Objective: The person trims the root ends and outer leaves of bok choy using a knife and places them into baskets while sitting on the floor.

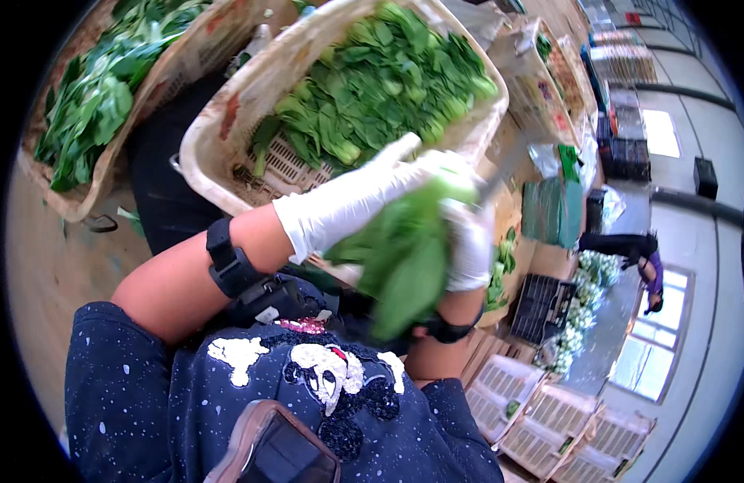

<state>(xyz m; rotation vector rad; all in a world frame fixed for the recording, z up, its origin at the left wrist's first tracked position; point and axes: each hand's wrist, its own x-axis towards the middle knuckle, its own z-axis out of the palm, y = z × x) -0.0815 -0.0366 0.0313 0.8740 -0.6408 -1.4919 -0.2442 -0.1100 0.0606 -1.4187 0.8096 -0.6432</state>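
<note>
On your far left is one crate point(179, 74) of loose greens point(90, 121); before you, one pale crate point(213, 161) heaped with leafy heads point(388, 76), too many to count. Farther right you have one black crate point(541, 310), at least three pale slatted crates point(553, 427) and one other person point(650, 266).

A brown floor point(42, 274) runs along your left; to the right rise pale walls point(714, 233) with two bright windows point(646, 346).

Your gloved left hand point(384, 177) closes around the pale base of one leafy bunch point(408, 249), held at the middle crate's near edge. Your gloved right hand point(469, 253) meets the bunch's right side, beside a blurred grey blade-like shape point(501, 177); you cannot tell how tightly it closes.
</note>
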